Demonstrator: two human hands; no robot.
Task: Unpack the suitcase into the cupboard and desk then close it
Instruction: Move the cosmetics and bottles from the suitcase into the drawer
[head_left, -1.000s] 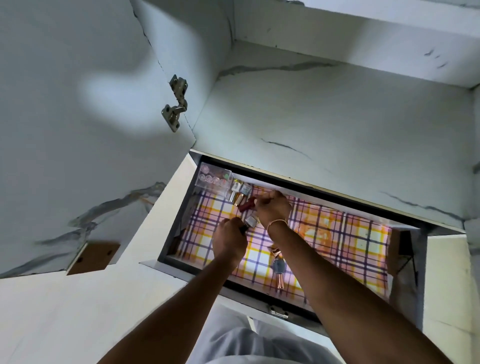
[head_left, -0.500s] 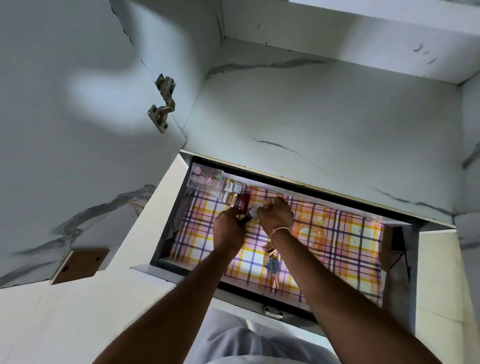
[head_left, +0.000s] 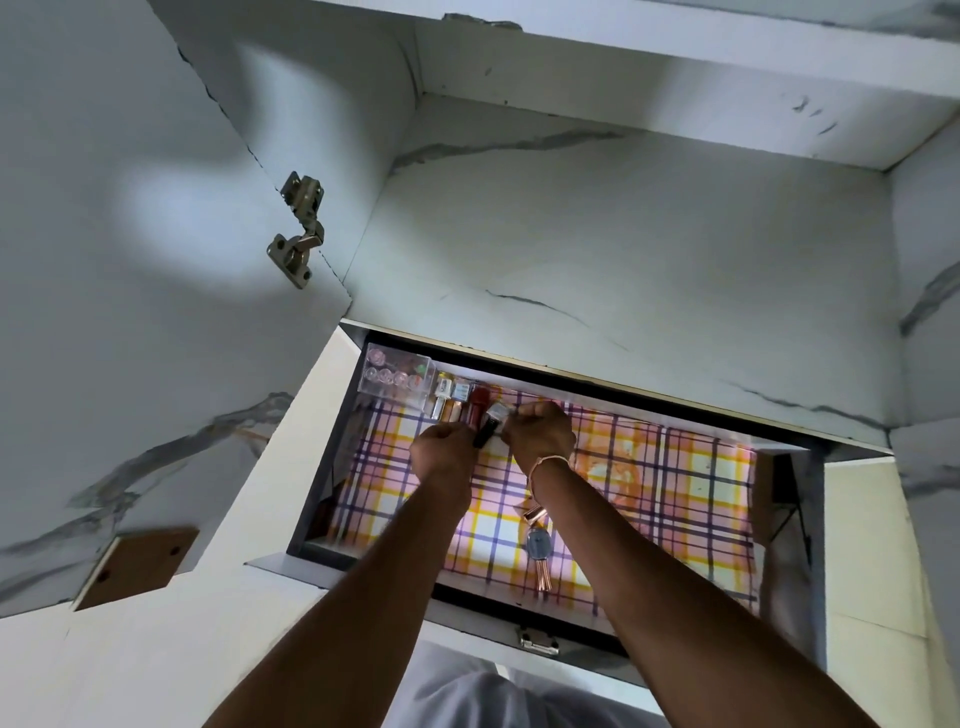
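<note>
Open cupboard drawer, plaid-lined. Clear box in far-left corner; small bottles just beside it. Left hand closed on a dark tube. Right hand pinches a small silver item above it. Watch lies near the front edge.

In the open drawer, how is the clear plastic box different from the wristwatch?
The clear plastic box sits in the far left corner of the drawer; the wristwatch lies near the front edge, beside the right arm. The box is see-through with small round items inside; the watch is opaque, with a bluish face and a copper-coloured band. The box is blocky; the watch lies stretched out flat. Both rest on the checked liner, untouched.
</note>
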